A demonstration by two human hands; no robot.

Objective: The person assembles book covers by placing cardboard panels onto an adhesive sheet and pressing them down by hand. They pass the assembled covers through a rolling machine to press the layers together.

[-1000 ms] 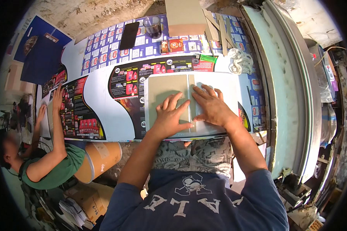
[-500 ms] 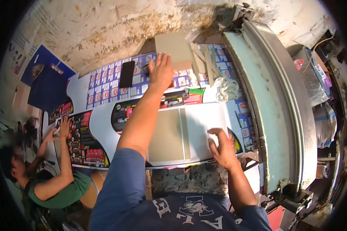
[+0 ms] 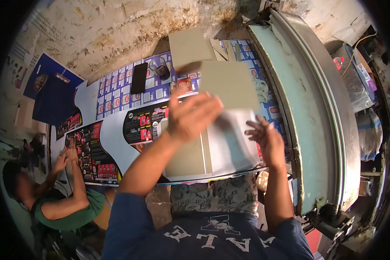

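Observation:
A loose grey-brown board stands out in front of the stacked boards, its near edge over the far end of a white sheet area. My left hand, smeared by motion, has its fingers stretched across the board's lower left corner; whether they press on it I cannot tell. Beside the board's lower right corner is my right hand, fingers spread and nothing visible in them. Another grey-brown board lies flat on the printed sheet, partly under my left forearm, with a narrow strip along its right side.
A black phone and a drinking glass rest on the blue patterned sheet at the back. A long metal-edged machine borders the right. A co-worker in a green shirt has both hands on the printed sheet at left.
My left hand has come nearer from the stacked boards at the back. A loose board now shows between the stack and my hands. My right hand has shifted right and away from me.

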